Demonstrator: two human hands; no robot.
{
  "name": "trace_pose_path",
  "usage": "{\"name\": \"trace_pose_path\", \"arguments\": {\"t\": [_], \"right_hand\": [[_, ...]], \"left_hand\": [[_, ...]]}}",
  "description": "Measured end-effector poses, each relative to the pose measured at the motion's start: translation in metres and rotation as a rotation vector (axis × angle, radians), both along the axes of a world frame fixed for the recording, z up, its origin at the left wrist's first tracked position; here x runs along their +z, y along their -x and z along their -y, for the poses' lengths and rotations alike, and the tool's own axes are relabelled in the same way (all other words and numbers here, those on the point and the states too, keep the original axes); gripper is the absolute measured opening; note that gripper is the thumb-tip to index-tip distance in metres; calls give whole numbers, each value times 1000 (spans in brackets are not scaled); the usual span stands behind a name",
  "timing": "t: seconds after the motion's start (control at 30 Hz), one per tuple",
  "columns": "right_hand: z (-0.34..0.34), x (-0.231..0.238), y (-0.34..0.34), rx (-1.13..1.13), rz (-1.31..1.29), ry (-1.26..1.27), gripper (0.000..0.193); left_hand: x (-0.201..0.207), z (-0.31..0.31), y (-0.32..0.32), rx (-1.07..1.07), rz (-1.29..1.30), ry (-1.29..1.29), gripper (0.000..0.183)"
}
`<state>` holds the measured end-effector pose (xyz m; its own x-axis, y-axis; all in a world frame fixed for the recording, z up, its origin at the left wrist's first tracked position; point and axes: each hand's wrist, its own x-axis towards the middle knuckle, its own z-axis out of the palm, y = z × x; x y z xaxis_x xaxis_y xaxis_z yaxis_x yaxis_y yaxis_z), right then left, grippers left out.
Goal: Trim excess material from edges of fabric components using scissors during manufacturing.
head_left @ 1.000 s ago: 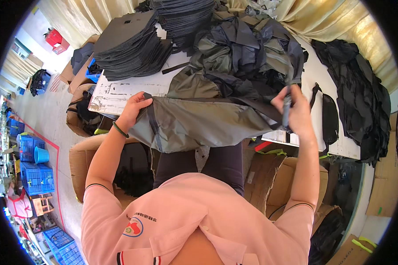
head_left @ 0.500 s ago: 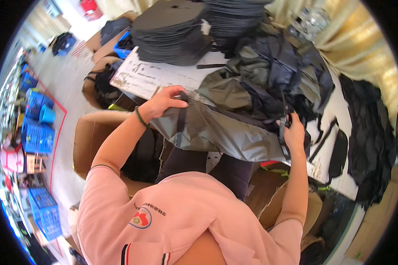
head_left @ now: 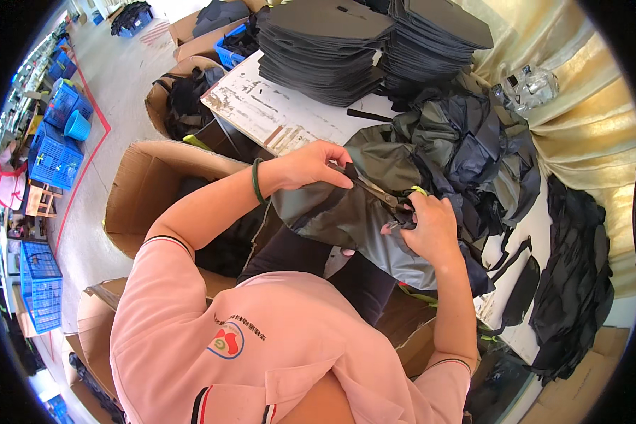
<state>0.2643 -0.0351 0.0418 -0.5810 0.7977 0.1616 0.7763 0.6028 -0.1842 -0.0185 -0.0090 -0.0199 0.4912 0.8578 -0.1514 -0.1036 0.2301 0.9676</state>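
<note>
My left hand (head_left: 312, 167) pinches the end of a short black strap (head_left: 351, 171) at the edge of a dark olive-grey fabric piece (head_left: 389, 253). The fabric hangs over my lap and runs up onto the table. In my right hand (head_left: 435, 230) is a pair of scissors (head_left: 380, 196), its fingers wrapped round the handles. The blades point left, their tips close to the strap at my left fingers. Whether they touch it I cannot tell. A heap of crumpled dark fabric (head_left: 466, 134) lies just beyond both hands.
Two tall stacks of black panels (head_left: 318, 53) stand at the back of the white table (head_left: 251, 95). Cardboard boxes (head_left: 138, 205) stand at my left, one holding dark pieces. Black fabric (head_left: 569, 283) hangs at the right, below a yellow curtain (head_left: 586, 134).
My right hand has brought the scissors leftward, up to the strap at my left hand. My left hand has shifted slightly right with the fabric. The view has turned a little.
</note>
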Motion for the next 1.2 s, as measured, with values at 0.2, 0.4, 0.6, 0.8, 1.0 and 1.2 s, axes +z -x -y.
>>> {"name": "trace_pose_path", "arguments": {"t": [0.2,0.4,0.6,0.8,1.0,1.2], "right_hand": [[-1,-2,4,23,-1,29,59],[0,-1,2,22,-10,23,55],[1,-5,-7,35,1,-2,42],[3,-10,-16,-18,33,82,38],[5,-8,-17,-21,-21,49,40],[7,0,-10,13,-48,-33,51]], "left_hand": [[3,3,-9,-28,-19,-42,19],[4,3,-15,-22,-62,-65,20],[5,3,-15,-44,-76,-66,20],[5,4,-18,-33,-56,-70,20],[5,1,-17,-42,-142,-93,21],[11,3,-24,-21,-189,-144,22]]}}
